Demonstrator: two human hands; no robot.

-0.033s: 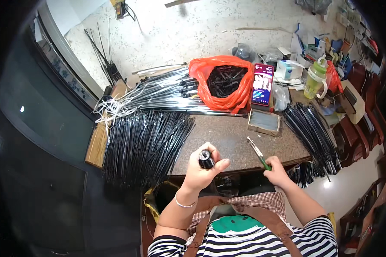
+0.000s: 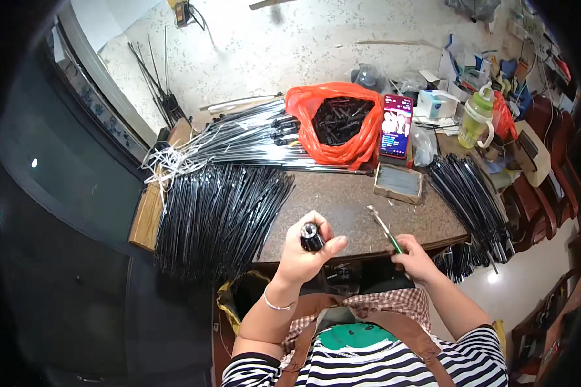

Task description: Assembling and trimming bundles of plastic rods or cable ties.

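My left hand (image 2: 306,257) is raised over the near edge of the brown worktop (image 2: 342,200) and grips a small black cylindrical part (image 2: 312,237), its round end facing up. My right hand (image 2: 416,259) sits at the table's front edge and holds a thin tool with a green handle (image 2: 385,231), its metal tip pointing up and left across the worktop. The two hands are apart, with bare worktop between them.
A large pile of thin black rods (image 2: 216,216) covers the table's left. An orange bag of small black parts (image 2: 337,122) stands at the back, a phone (image 2: 397,126) beside it, a small flat box (image 2: 399,182) and more black rods (image 2: 468,193) on the right.
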